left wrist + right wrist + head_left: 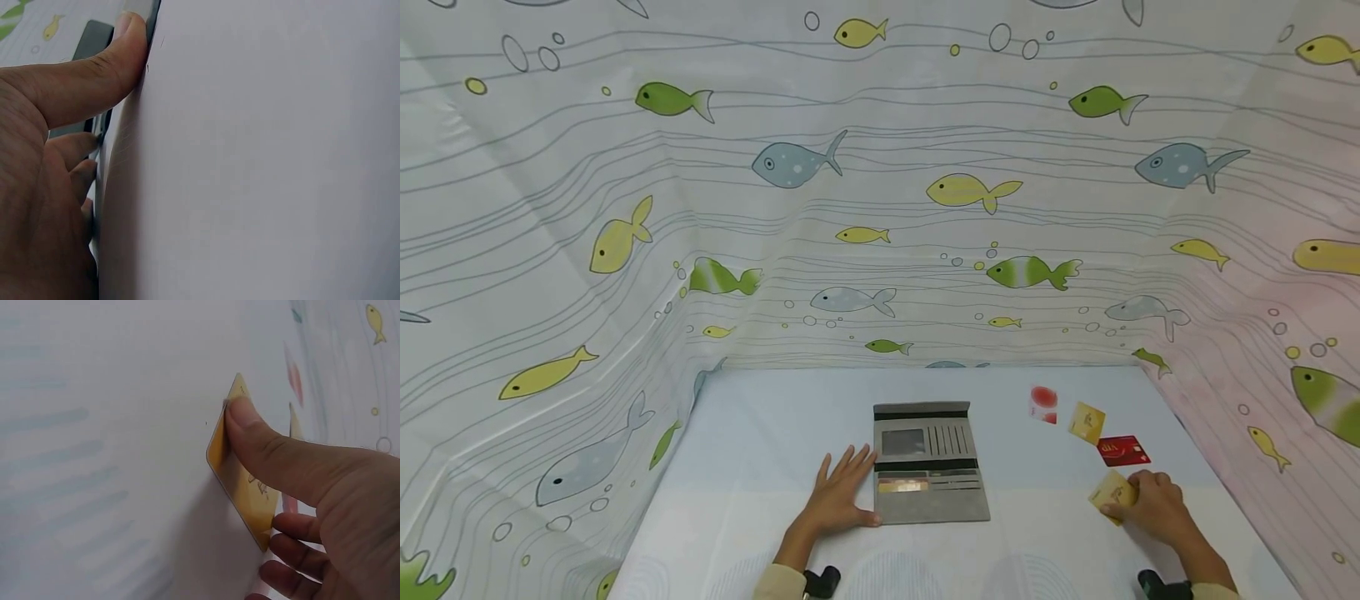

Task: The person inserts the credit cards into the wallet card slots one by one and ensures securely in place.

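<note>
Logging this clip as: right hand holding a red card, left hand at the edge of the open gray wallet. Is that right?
Not the color: the card in the right hand is yellow, as the right wrist view shows. The left hand is indeed at the edge of the open gray wallet.

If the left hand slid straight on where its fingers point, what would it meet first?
Most likely the left edge of the open gray wallet. The left hand has its thumb at the near corner and index fingertip beside that edge, though exact contact is hard to judge.
</note>
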